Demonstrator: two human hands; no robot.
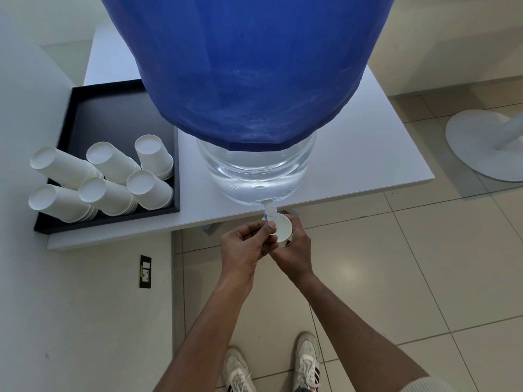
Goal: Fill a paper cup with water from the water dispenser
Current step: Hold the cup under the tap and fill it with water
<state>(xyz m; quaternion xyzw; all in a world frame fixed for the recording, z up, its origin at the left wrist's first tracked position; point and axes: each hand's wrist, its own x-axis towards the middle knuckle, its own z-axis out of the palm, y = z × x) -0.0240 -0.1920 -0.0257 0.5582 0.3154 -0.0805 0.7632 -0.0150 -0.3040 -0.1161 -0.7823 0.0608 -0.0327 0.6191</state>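
Two hands [271, 244], one paper cup [281, 229], six cup stacks [104, 179].

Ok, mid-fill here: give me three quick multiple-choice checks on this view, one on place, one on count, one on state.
1. Where is the paper cup?
A. On the black tray
B. Under the tap at the table edge
C. On the floor

2. How many stacks of upturned paper cups stand in the black tray?
A. Three
B. Six
D. Nine

3. What is the left hand doing?
A. Hanging free
B. Lifting a cup stack
C. Pinching the tap

Answers: 1 B, the right hand holds it below the tap. 2 B, six white bases show. 3 C, its fingertips are on the tap lever.
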